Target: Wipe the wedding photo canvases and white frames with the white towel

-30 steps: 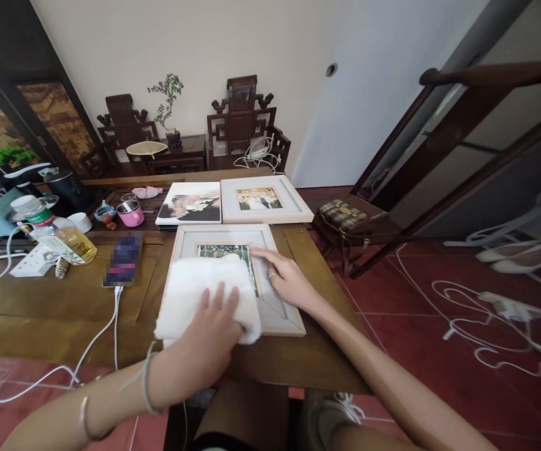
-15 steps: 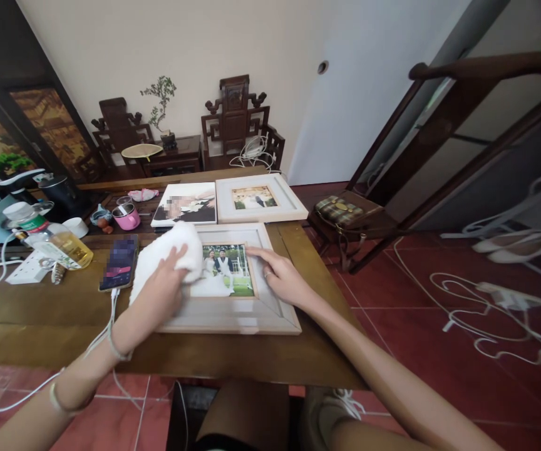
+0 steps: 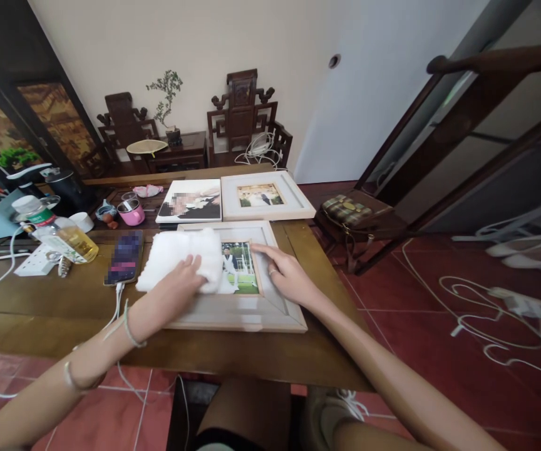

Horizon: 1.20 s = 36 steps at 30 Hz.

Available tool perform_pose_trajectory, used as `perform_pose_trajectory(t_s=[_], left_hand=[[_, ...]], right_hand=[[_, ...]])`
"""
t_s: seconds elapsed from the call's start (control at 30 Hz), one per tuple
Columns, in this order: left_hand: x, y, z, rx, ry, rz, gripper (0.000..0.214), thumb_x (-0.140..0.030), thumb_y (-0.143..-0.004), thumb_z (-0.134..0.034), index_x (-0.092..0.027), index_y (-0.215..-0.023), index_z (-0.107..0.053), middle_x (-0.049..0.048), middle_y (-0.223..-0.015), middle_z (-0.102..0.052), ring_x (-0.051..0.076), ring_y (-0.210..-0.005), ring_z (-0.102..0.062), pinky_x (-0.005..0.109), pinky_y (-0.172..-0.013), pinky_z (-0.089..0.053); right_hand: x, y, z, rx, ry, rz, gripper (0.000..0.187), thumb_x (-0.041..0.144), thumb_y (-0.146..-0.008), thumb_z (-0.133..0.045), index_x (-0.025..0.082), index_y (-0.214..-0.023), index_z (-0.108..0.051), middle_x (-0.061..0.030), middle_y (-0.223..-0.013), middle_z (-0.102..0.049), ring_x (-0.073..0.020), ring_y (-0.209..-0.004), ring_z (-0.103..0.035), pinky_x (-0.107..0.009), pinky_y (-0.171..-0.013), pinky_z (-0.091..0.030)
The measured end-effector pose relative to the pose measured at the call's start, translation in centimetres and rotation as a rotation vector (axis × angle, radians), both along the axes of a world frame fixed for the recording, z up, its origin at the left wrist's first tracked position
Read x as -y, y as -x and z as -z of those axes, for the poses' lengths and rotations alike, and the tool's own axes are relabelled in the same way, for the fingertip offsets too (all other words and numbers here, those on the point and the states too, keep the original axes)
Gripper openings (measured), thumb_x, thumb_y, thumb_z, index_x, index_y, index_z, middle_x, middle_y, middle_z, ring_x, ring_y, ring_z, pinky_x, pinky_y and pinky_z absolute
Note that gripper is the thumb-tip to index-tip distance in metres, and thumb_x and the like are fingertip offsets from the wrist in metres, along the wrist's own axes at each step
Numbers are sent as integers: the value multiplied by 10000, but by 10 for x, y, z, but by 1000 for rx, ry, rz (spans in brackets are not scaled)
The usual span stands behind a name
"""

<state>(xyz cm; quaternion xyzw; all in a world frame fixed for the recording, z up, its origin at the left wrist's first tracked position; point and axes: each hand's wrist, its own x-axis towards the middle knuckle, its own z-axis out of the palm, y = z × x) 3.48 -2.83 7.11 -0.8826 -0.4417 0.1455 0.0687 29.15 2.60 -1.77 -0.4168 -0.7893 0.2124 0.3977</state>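
Under my left hand (image 3: 176, 291) is a white fluffy cloth (image 3: 171, 250), with my fingers closed on its near right part. The cloth lies over the left side of a pale picture frame (image 3: 284, 324) resting flat on the table, and hides part of the photo (image 3: 242, 272) inside it. On the photo's right side, my right hand (image 3: 289, 275) has its index finger stretched out, touching the inner border near the top right corner. The other fingers of that hand are loosely bent, and it holds nothing.
Behind lie a second framed photo (image 3: 298, 199) and a photo panel (image 3: 190, 216). To the left are a phone (image 3: 124, 254) on a charging cable, a bottle (image 3: 71, 244), a power strip (image 3: 36, 264) and a pink cup (image 3: 132, 214). A wooden chair (image 3: 458, 131) with a plaid bag stands right.
My left hand has slid the cloth rightward across the frame, covering more of the photo's left side. My right hand stays at the same spot on the frame. The whole view has shifted slightly.
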Motion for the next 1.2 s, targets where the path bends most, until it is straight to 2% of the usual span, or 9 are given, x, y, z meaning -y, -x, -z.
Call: perform_pose_trajectory(t_s=[0.17,0.3,0.4,0.57,0.7,0.8,0.93,1.07,1.2], left_hand=[[56,5,-11,55,163,31,331,17,-742,-511,-101,-1033,-616,218,-1479,-371,325,-1401,-303,443,-1113,-339],[64,2,-1,158,192,-29,399,42,-714,-492,-101,-1065,-616,201,-1520,-300,324,-1429,-223,449,-1144,-301],[36,0,12,216,126,-88,503,75,-684,-473,-87,-1148,-584,219,-1547,-215,362,-1434,-169,497,-1142,-282],[-45,-4,24,302,-69,-105,531,116,-684,-391,-54,-1155,-570,238,-1563,-116,399,-1436,-69,558,-1131,-244],[-76,-10,19,238,-91,-83,535,124,-710,-375,-58,-1170,-581,235,-1537,-220,398,-1430,-150,558,-1114,-262],[-58,-10,14,174,-16,-26,493,102,-728,-412,-100,-1127,-619,199,-1513,-309,386,-1420,-221,549,-1077,-328],[4,-9,7,155,99,77,364,21,-737,-519,-116,-1048,-649,191,-1502,-335,393,-1406,-262,528,-1072,-352],[62,-18,-2,130,215,79,353,-71,-731,-618,-131,-1078,-645,188,-1546,-243,432,-1414,-195,549,-1095,-320],[72,-36,-3,154,238,62,368,-102,-752,-629,-119,-1119,-640,211,-1562,-169,477,-1406,-125,603,-1096,-286]], right_hand=[[-1,1,2,-12,2,6,649,-17,-686,-402,215,-1264,-586,-80,-1316,-614,-237,-1257,-540,-484,-1073,-419],[-1,1,2,-33,4,0,660,-15,-685,-413,238,-1272,-582,-63,-1319,-613,-235,-1259,-538,-490,-1077,-413],[0,0,2,-25,0,0,655,-10,-695,-413,238,-1281,-571,-63,-1319,-612,-236,-1258,-537,-490,-1073,-417],[0,-1,1,21,16,1,644,1,-704,-397,196,-1297,-553,-96,-1330,-600,-242,-1259,-536,-486,-1070,-419],[0,-1,3,2,26,9,648,10,-696,-408,215,-1291,-564,-80,-1321,-609,-242,-1248,-545,-480,-1066,-424],[0,-1,4,-10,27,14,652,9,-692,-419,229,-1287,-571,-67,-1318,-613,-243,-1243,-549,-478,-1067,-424],[0,-1,5,-14,15,16,655,5,-694,-421,237,-1289,-568,-63,-1316,-615,-243,-1244,-548,-489,-1065,-424],[0,0,4,10,7,23,637,9,-704,-413,218,-1286,-569,-80,-1315,-613,-247,-1238,-552,-493,-1060,-427],[0,1,3,21,6,27,626,13,-712,-405,212,-1282,-568,-86,-1311,-615,-246,-1237,-553,-493,-1054,-432]])
